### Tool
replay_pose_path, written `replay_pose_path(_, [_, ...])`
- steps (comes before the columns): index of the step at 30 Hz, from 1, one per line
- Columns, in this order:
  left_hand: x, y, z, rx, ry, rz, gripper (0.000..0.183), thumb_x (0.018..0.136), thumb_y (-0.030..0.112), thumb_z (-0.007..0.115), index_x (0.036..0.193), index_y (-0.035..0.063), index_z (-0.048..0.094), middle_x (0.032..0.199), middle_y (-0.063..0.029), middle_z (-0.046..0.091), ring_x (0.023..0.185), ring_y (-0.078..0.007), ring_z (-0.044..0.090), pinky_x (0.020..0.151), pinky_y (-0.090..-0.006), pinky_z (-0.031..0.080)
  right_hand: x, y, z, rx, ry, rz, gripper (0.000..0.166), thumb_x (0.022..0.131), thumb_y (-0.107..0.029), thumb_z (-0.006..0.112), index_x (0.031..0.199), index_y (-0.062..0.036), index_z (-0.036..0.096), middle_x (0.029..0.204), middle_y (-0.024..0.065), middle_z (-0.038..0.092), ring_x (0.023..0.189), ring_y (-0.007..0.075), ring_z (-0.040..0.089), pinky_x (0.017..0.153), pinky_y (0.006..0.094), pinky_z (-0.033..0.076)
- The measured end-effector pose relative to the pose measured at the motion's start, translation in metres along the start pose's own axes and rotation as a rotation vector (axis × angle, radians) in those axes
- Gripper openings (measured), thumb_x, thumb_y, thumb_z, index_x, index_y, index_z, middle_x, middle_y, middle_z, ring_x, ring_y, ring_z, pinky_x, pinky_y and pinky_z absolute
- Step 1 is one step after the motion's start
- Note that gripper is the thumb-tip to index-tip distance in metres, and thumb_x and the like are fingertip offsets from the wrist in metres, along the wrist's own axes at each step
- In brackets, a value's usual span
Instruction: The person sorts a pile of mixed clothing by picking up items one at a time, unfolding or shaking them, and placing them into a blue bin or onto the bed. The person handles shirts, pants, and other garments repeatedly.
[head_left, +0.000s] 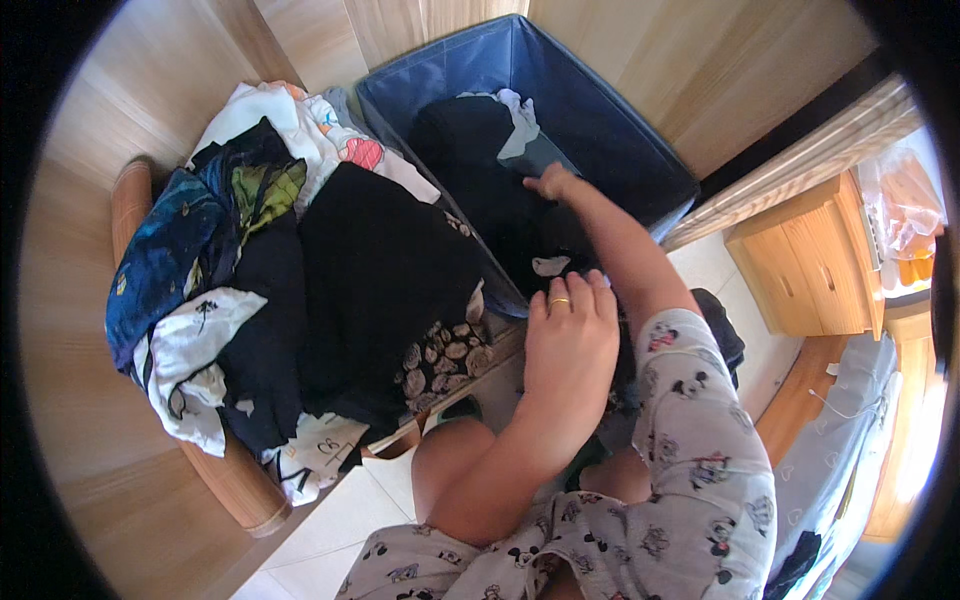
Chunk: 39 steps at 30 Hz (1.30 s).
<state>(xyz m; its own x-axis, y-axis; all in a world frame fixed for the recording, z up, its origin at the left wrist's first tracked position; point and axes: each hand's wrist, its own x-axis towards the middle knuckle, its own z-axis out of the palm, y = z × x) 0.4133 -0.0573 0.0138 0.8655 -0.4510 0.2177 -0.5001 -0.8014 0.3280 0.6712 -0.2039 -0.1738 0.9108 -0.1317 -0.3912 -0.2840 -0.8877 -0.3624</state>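
A dark blue fabric storage bin (622, 112) stands at the top centre with black clothing (480, 157) and a light grey cloth (519, 124) inside. Over the black clothing in the bin is my right hand (553, 182), slightly blurred; whether it grips the fabric does not show. My left hand (571, 330), with a ring on one finger, lies at the bin's near corner, its fingertips by black fabric; its grip is hidden. Left of the bin rises a heap of clothes: a black garment with a rose-patterned hem (375, 277), a blue patterned garment (169, 232) and white printed pieces (262, 112).
Wooden panels (82, 337) enclose the heap and bin. A brown roll (240, 487) lies partly under the clothes at left. At right stand a wooden drawer cabinet (810, 262) and a bed with light blue bedding (832, 427). Dark fabric (720, 330) lies beyond my right sleeve.
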Motion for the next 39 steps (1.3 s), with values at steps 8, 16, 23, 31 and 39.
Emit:
replay_pose_path(8, [0.007,-0.035,-0.020,-0.115,0.152,-0.121,0.034,0.085,0.015,0.058,0.115,-0.0010,0.054,0.108,-0.0170,0.060,0.098,-0.0308,0.059,0.086,-0.0387,0.046,0.027,0.005,0.053,0.735,-0.201,0.190,0.073,0.070,-0.043,0.077,0.124,-0.0023,0.051,0.118,0.0158,0.058,0.108,0.0305,0.052,0.085,0.0470,0.045])
replay_pose_path(16, [0.004,-0.010,-0.021,-1.297,0.302,-0.112,0.028,0.092,0.014,0.054,0.115,-0.0006,0.055,0.110,-0.0111,0.061,0.100,-0.0237,0.060,0.088,-0.0352,0.046,-0.105,-0.049,-0.095,1.502,-0.252,-0.265,0.056,0.074,-0.029,0.075,0.116,0.0014,0.052,0.115,0.0123,0.056,0.101,0.0246,0.052,0.094,0.0453,0.036])
replay_pose_path(23, [-0.007,0.026,-0.005,-2.112,0.080,-0.804,0.069,0.085,0.047,0.060,0.134,0.0062,0.033,0.135,-0.0141,0.038,0.127,-0.0252,0.035,0.104,-0.0485,0.028,-0.287,0.026,-0.171,2.080,-0.128,-0.686,0.044,0.091,-0.026,0.057,0.124,0.0023,0.048,0.117,0.0195,0.059,0.104,0.0300,0.061,0.090,0.0452,0.051])
replay_pose_path(31, [-0.020,0.040,-0.026,-2.793,-0.050,-0.046,0.080,0.077,0.068,0.050,0.133,0.0115,0.047,0.143,-0.0083,0.038,0.134,-0.0339,0.029,0.109,-0.0568,0.015,-0.416,0.077,-0.110,1.732,0.282,-0.612,0.065,0.079,-0.023,0.073,0.133,-0.0021,0.041,0.126,0.0118,0.054,0.114,0.0258,0.053,0.097,0.0386,0.043])
replay_pose_path(39, [-0.052,0.016,-0.007,-2.103,-0.136,-0.083,0.048,0.075,0.024,0.055,0.117,0.0009,0.056,0.112,-0.0144,0.060,0.099,-0.0269,0.059,0.087,-0.0362,0.048,-0.451,0.159,-0.086,1.219,0.445,-0.474,0.073,0.057,-0.024,0.089,0.117,0.0014,0.056,0.109,0.0075,0.062,0.098,0.0193,0.057,0.089,0.0316,0.045])
